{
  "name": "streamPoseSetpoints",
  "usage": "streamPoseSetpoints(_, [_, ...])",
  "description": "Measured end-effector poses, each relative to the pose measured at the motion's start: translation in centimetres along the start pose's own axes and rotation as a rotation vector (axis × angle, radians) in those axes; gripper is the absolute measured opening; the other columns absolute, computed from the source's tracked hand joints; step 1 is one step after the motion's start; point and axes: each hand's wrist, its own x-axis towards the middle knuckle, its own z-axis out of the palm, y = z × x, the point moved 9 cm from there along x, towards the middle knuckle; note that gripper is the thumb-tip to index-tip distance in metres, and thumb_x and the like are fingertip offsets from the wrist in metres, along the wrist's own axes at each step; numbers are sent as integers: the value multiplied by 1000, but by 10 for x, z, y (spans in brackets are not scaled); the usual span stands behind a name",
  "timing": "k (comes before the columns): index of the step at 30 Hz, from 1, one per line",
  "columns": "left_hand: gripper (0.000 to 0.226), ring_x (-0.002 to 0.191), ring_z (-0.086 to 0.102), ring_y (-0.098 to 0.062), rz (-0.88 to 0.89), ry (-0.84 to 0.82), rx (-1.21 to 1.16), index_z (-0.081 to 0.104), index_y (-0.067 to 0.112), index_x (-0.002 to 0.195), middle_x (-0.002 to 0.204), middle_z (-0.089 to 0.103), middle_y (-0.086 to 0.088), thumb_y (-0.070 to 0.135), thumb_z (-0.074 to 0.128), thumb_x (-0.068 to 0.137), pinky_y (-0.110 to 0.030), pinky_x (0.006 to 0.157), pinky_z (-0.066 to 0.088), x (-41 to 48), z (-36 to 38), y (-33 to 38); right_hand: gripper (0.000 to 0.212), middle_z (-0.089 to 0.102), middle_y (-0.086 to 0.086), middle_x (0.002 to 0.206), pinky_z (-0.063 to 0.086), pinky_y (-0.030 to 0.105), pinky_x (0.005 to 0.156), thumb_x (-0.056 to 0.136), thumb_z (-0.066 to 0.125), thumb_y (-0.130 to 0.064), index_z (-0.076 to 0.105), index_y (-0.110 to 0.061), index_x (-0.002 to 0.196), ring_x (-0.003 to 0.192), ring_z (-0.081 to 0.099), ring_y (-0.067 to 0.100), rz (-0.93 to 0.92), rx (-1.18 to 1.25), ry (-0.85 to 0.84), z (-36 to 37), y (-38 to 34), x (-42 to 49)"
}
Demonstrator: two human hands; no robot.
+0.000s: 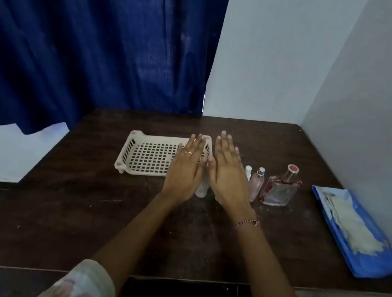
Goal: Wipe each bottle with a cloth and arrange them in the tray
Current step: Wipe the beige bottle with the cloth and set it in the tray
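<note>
Hands are hovering empty at centre frame: we are holding our left hand (184,171) and right hand (227,174) flat, fingers straight, beside the bottles (280,191). Tray (128,152) is sitting centre-left; we should be fetching the cloth (349,223), lower right, first.

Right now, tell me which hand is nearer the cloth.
Right. The right hand is beside the bottles, left of the cloth; the left hand lies farther left, by the tray.
</note>
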Motion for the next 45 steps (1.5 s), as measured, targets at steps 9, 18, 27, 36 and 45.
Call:
streamPoseSetpoints(9, [46, 136, 36, -18, 44, 66, -179, 36, 17, 144, 147, 41, -7, 35, 28, 103, -34, 113, 28, -32, 20, -3, 57, 6, 0, 157, -1, 23, 117, 98, 13, -39, 12, -13, 149, 143, -5, 4, -89, -3, 210, -46, -5, -61])
streamPoseSetpoints(18, [42, 134, 39, -23, -47, 83, -222, 38, 19, 143, 147, 41, -7, 26, 34, 102, -36, 110, 31, -36, 11, -13, 54, 13, -1, 156, 0, 20, 115, 101, 21, -39, 17, -14, 148, 141, 0, 3, -57, -46, 326, -109, 24, -97])
streamPoseSetpoints(27, [37, 127, 46, -24, 20, 83, -199, 49, 15, 136, 139, 50, -9, 16, 39, 100, -38, 108, 36, -31, 12, -11, 32, 59, 20, 122, 41, 34, 95, 98, 46, -13, 56, 1, 124, 113, 54, 32, 372, -157, 459, -143, 191, -124])
streamPoseSetpoints(36, [36, 127, 46, -23, -8, 136, -226, 53, 16, 133, 137, 53, -8, 27, 42, 100, -38, 107, 36, -32, 10, -18, 25, 64, 25, 104, 46, 37, 82, 90, 56, -11, 67, 8, 102, 95, 60, 37, 730, -314, 73, -111, 295, -124])
streamPoseSetpoints(45, [35, 118, 53, -15, -17, 169, -325, 54, 16, 131, 131, 58, -4, 26, 46, 99, -21, 94, 40, -34, 13, -17, 22, 66, 24, 96, 50, 37, 75, 89, 57, -9, 66, 10, 94, 89, 63, 36, 780, -323, 50, -106, 301, -117])
